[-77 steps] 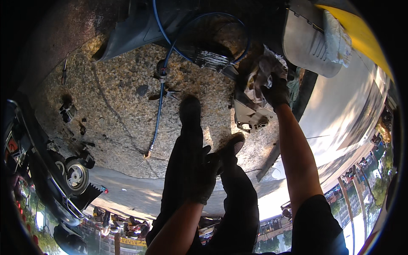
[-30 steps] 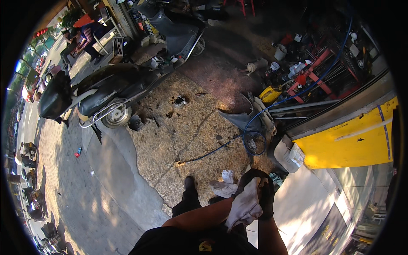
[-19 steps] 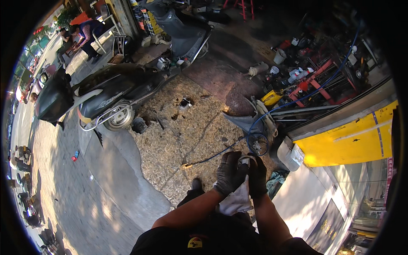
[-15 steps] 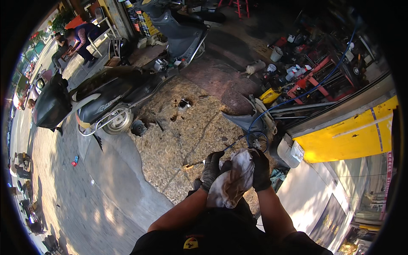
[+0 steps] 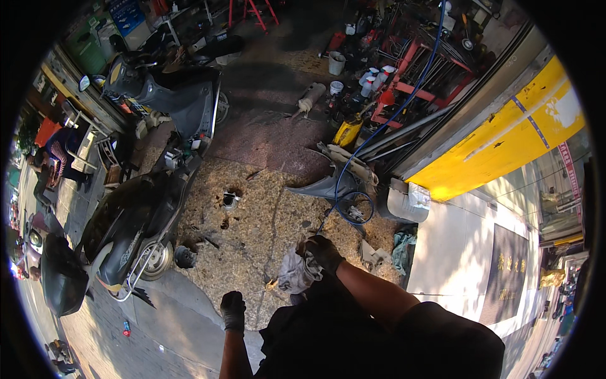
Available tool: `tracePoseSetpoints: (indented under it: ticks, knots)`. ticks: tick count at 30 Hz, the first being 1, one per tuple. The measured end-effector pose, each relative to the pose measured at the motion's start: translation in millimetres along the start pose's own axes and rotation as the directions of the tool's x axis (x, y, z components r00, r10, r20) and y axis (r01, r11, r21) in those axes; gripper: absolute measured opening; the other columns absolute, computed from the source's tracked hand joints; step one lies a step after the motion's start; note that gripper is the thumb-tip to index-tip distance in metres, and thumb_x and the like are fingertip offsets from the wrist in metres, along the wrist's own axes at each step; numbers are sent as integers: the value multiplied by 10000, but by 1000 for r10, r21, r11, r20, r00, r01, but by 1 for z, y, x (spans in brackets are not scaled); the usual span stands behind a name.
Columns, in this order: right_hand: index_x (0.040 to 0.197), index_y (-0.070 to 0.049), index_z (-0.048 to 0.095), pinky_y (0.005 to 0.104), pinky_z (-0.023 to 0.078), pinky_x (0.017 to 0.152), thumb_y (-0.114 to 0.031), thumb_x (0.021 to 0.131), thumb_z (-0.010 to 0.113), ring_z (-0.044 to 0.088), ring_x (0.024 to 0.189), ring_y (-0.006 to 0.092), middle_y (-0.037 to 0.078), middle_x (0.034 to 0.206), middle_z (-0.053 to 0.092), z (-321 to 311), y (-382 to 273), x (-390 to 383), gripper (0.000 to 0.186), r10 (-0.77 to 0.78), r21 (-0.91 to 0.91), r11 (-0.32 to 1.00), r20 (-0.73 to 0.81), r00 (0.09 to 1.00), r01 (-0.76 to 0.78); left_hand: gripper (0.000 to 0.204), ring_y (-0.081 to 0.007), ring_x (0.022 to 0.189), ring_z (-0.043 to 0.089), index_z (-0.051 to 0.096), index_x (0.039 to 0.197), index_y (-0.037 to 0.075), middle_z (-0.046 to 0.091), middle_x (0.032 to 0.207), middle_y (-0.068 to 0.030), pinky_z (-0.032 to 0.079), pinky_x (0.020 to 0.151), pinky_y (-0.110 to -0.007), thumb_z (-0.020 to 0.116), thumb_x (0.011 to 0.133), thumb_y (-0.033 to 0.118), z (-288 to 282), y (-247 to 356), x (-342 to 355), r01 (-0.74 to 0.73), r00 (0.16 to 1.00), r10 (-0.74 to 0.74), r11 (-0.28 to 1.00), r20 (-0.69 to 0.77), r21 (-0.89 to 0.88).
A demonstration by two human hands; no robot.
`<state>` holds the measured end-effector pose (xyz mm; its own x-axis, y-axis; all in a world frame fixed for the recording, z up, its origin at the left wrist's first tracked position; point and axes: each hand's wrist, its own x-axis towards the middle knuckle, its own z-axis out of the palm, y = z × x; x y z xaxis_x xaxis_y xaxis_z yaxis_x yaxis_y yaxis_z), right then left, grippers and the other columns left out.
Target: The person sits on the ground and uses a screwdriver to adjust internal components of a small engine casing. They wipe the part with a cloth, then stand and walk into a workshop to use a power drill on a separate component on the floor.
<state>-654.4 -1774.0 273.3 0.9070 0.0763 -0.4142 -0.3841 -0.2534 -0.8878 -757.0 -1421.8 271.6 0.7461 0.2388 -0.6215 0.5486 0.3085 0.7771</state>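
My right hand (image 5: 325, 254), in a dark glove, is closed on a crumpled greyish-white rag (image 5: 297, 273) that hangs in front of my body. My left hand (image 5: 233, 309), also gloved, is held apart at the lower left with its fingers curled into a fist; nothing shows sticking out of it. Beneath the hands lies stained, pebbled ground (image 5: 252, 240). On it, ahead and to the left, are a small metal part (image 5: 230, 201) and a dark round can-like part (image 5: 185, 257). A thin tool with an orange-brown piece (image 5: 271, 285) lies close to the rag.
A black scooter (image 5: 132, 221) with its rear wheel showing stands at left. A blue hose (image 5: 346, 196) coils beside grey body panels (image 5: 319, 186). At right are a yellow panel (image 5: 499, 148), a red metal frame (image 5: 410, 88) and bottles. Two people (image 5: 62, 155) sit at far left.
My left hand has let go of the rag and moved down to the left. My right hand has carried the rag leftward. The whole view has turned, shifting the surroundings.
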Motion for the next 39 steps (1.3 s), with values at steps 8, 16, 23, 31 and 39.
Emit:
tracePoseSetpoints:
  ticks: [8,16,23,31,39]
  knots:
    - [1044,-143,686,486,505,785,-289,995,488,636,911,403,195,942,655,-150,120,-30,251,-131,-729,676,-258,957,-104,242,-105,440,393,476,663,131,371,577,22,315,372,-281,568,885,159,-49,27,16,301,884,-171,920,-434,252]
    - [1027,24,666,500,514,855,-470,848,587,672,952,441,310,972,683,-315,61,-105,531,279,181,729,-959,46,-660,208,-175,449,467,560,772,109,466,601,-16,405,388,-332,628,924,233,-18,59,98,510,814,-330,800,-479,316]
    - [823,-45,721,486,539,798,-231,905,541,687,923,395,215,929,710,-230,67,6,272,557,-90,609,-659,506,-788,170,-177,442,451,521,731,91,448,595,-20,385,375,-367,616,870,114,42,131,339,318,948,-303,886,-98,337]
    - [941,-76,637,346,568,641,-290,911,622,669,794,207,71,860,655,-147,-37,126,216,703,257,711,-231,673,-655,203,-166,488,400,491,758,188,411,642,3,352,408,-358,507,923,305,126,335,546,-152,793,-101,922,601,356]
    - [851,-28,661,398,555,589,-363,952,593,647,656,222,81,742,647,-165,-59,240,357,833,276,548,-265,486,-789,74,-136,600,541,595,966,130,519,725,27,415,483,-290,553,968,191,260,424,595,-949,289,407,0,867,316]
